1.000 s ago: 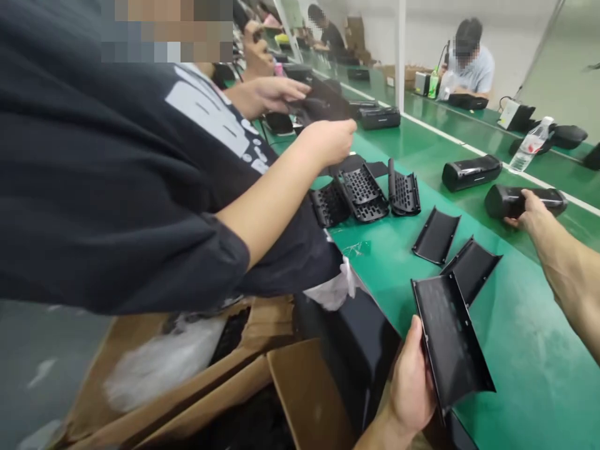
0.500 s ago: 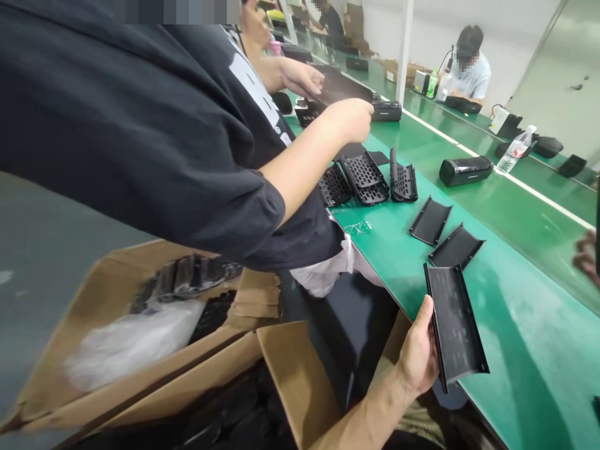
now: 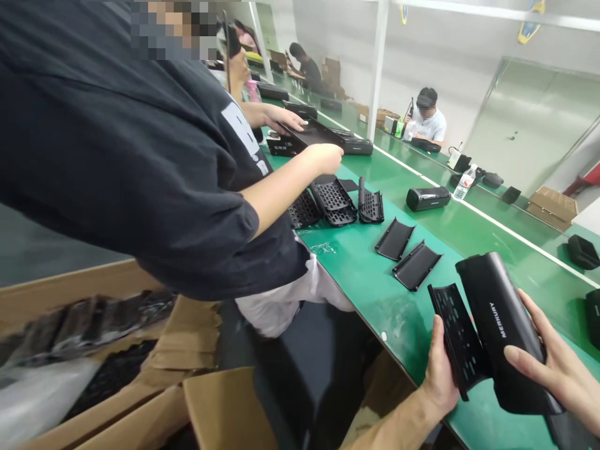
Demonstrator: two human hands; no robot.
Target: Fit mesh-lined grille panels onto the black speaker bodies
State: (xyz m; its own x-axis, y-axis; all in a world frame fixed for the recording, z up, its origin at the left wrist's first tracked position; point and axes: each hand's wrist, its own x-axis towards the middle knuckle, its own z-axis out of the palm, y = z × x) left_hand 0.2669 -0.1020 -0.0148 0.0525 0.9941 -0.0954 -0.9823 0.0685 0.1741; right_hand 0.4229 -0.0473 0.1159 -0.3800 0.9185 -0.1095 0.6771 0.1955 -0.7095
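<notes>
My left hand point(image 3: 439, 378) grips a curved black perforated cover panel point(image 3: 457, 337) by its near edge, its hollow side turned up. Close against it on the right, my right hand point(image 3: 555, 353) is wrapped round a black speaker point(image 3: 499, 325) with "MERKURY" printed on its side. I cannot tell whether panel and speaker touch. Two more curved panels lie on the green table beyond, a nearer one point(image 3: 417, 265) and a farther one point(image 3: 395, 239).
A co-worker point(image 3: 225, 206) in a dark shirt stands at my left, handling a flat black piece. Perforated grilles point(image 3: 335, 200) lie before them. Across the table point(image 3: 370, 300) are a finished-looking speaker point(image 3: 428, 198) and a water bottle point(image 3: 465, 182). An open carton point(image 3: 187, 344) stands below left.
My right hand has come into full view from the right with the speaker, now beside the panel in my left hand. The panel has tilted. The view has shifted right and upward.
</notes>
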